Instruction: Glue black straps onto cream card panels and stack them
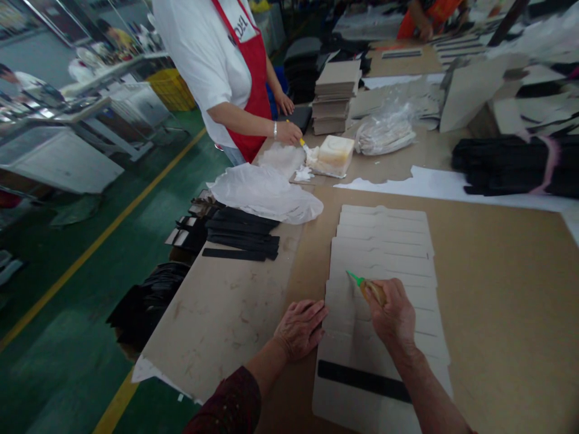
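A column of overlapping grey cardboard sheets (pixel 384 247) lies in front of me on the brown table. My right hand (pixel 394 310) is closed around a glue bottle (pixel 375 292) with a green nozzle, its tip just over one of the upper sheets. Flat against the left edge of the sheets rests my left hand (pixel 302 328), fingers stretched out and holding nothing. Across the nearest sheet lies a black strip (pixel 362 381), its right end hidden behind my right forearm.
More black strips (pixel 244 232) lie to the left beside white plastic film (pixel 266 193). Across the table a co-worker in a red apron (pixel 251 84) holds a yellow-handled brush at a glue container (pixel 333 155). A cardboard stack (pixel 335 96) and a bundled black roll (pixel 511 164) stand farther back.
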### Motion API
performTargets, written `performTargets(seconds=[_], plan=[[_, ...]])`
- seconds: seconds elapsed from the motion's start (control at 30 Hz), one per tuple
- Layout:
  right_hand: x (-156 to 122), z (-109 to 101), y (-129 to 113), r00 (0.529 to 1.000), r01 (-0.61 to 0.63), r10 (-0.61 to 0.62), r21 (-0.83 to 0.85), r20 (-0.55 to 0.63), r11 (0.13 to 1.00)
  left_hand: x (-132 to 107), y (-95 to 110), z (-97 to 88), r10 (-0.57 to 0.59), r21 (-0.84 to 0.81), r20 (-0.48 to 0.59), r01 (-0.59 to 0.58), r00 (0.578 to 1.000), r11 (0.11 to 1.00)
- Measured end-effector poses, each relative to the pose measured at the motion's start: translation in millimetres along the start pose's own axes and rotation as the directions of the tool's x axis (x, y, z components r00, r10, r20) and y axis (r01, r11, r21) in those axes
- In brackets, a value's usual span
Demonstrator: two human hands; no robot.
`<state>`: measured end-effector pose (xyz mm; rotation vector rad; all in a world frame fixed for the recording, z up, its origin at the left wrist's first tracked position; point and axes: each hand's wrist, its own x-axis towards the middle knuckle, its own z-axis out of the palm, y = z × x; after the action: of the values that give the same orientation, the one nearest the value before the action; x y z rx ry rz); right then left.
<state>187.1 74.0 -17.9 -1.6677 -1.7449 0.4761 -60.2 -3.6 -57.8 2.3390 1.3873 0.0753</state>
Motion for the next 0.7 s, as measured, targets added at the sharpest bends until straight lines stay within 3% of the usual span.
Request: performTargets(seconds=[0.7], plan=[[-3.4,-17.8,13.6,0.997,0.021,-0.032,-0.152,-0.066,0.988,0.8,0.4,-1.0,0.001,0.006,0.020,-0.001,1.000,1.000]])
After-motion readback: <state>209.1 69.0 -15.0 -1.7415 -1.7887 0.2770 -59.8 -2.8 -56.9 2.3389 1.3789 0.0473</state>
